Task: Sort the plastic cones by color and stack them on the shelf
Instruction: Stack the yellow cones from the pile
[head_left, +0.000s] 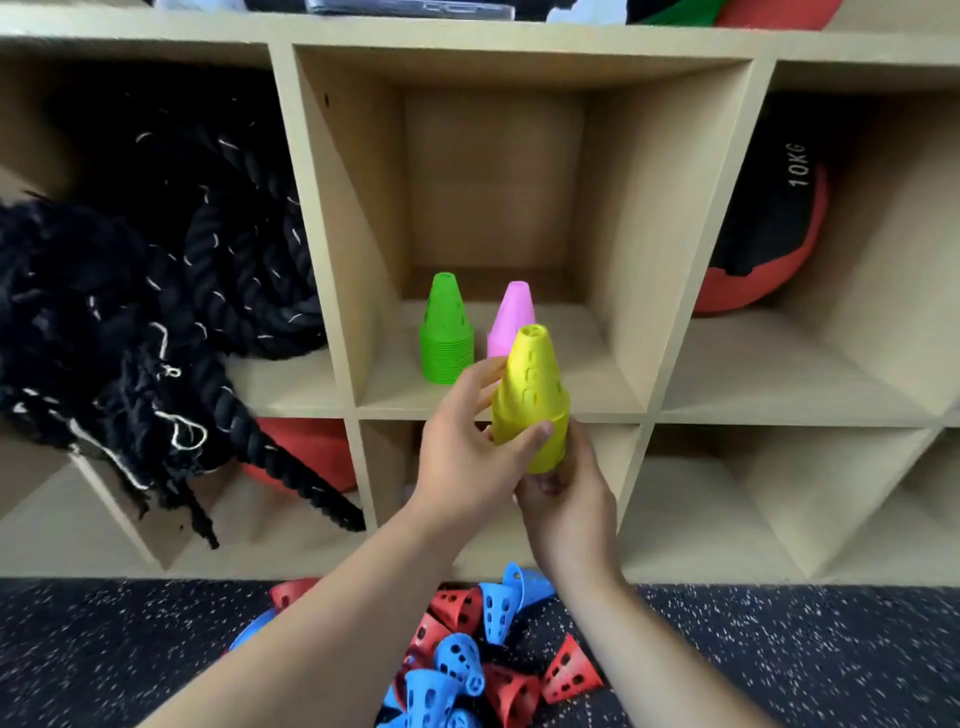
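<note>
Nearest, loose red and blue cones (467, 660) are lying in a heap on the floor (779, 649), unsorted. Above them both hands are gripping the yellow stack (530, 405). The right hand (566, 499) is cupping its base from below, fingers curled round the rim. The left hand (462, 457) is clasping its side, thumb pressing across the front.

The stack is standing nearly upright, tip up, just in front of the shelf (597, 415), level with the middle compartment's front edge. It is overlapping the pink stack (511, 322) in view, with the green stack (445, 338) just to the left, both sitting inside. Bare board is lying ahead and to the right of the pink one, so the move is probably calling for a short forward push, keeping the axis vertical and the right hand leading.
</note>
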